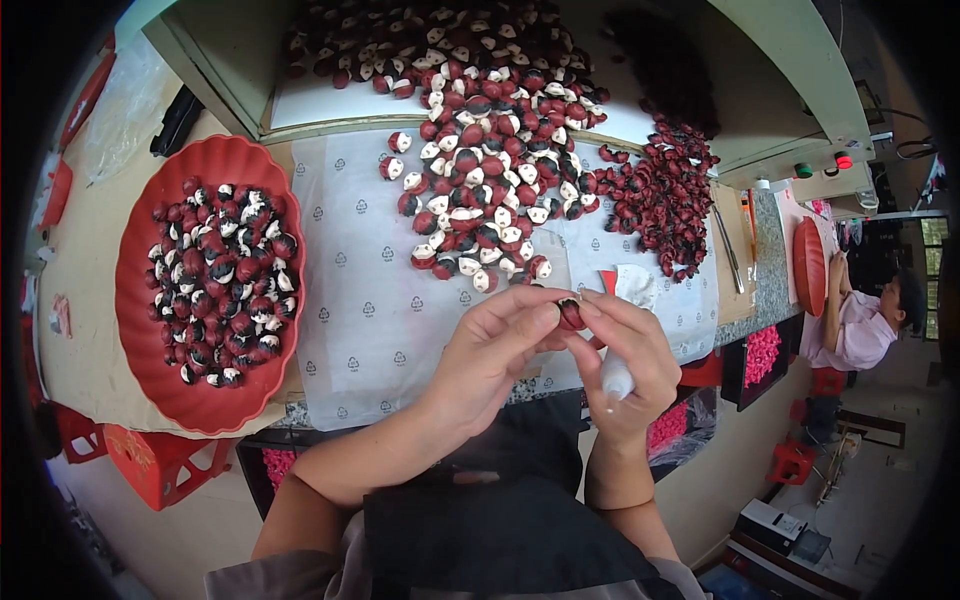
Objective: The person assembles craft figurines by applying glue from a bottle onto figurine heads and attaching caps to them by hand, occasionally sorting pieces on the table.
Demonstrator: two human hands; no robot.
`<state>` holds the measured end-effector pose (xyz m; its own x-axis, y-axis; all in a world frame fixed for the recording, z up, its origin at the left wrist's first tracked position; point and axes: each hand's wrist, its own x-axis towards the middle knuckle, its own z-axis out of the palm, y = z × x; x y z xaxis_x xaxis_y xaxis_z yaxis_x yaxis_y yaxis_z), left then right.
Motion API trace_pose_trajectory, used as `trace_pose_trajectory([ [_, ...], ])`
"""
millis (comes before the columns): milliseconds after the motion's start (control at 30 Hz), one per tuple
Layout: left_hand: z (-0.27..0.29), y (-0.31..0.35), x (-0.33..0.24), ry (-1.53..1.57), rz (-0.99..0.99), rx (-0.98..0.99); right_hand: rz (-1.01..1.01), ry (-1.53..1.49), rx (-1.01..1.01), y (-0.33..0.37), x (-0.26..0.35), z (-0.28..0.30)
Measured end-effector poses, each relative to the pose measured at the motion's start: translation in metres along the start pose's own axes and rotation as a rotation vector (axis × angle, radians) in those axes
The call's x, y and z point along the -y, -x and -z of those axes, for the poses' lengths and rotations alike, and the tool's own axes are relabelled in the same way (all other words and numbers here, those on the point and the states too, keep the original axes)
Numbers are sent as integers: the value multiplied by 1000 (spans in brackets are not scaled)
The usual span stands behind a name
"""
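Observation:
In front of my body, both hands meet over a small rounded red-and-black piece (571, 314). My left hand (480, 350) pinches it between thumb and fingers. My right hand (640, 365) closes on its other side with the fingertips. A slim white bottle (616, 378) is tucked in my right palm, partly hidden by the fingers. Just beyond my hands, a pile of red, black and white rounded pieces (480, 200) spreads over a printed white sheet (355, 290). A red-and-white packet (636, 284) lies right behind my right fingers.
On the left stands a red scalloped tray (140, 300) filled with similar pieces. Dark red shell-like pieces (650, 200) are heaped at the right, beside a thin metal tool (728, 250). A box-like housing (800, 60) rises at the back. Another person (860, 310) sits to the right.

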<state>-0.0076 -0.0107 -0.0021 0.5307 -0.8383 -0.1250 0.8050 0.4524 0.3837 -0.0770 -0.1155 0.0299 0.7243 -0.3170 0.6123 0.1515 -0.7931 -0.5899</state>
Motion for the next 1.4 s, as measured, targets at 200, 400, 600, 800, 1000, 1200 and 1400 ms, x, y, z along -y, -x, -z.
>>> trace_pose_trajectory([
  [200, -2, 6, 5, -124, -60, -88, 87, 140, -91, 6, -2, -4],
  [400, -5, 13, 8, -271, -163, -144, 102, 116, -141, 16, 3, -6],
  [600, -4, 9, 3, -586, -269, -116, -21, -20, -88, 18, 3, 0],
  [800, -7, 6, -6, -1279, -750, 42, -473, -628, -52, 19, 0, 16],
  [1000, -2, 4, -6, -1378, -882, 98, -666, -743, -38, 17, 0, 16],
  [1200, -2, 4, -6, -1404, -804, 106, -616, -630, -16, 22, -4, 16],
  [1400, -13, 10, -4, -326, -92, 106, 4, -29, -195, 27, 1, 0],
])
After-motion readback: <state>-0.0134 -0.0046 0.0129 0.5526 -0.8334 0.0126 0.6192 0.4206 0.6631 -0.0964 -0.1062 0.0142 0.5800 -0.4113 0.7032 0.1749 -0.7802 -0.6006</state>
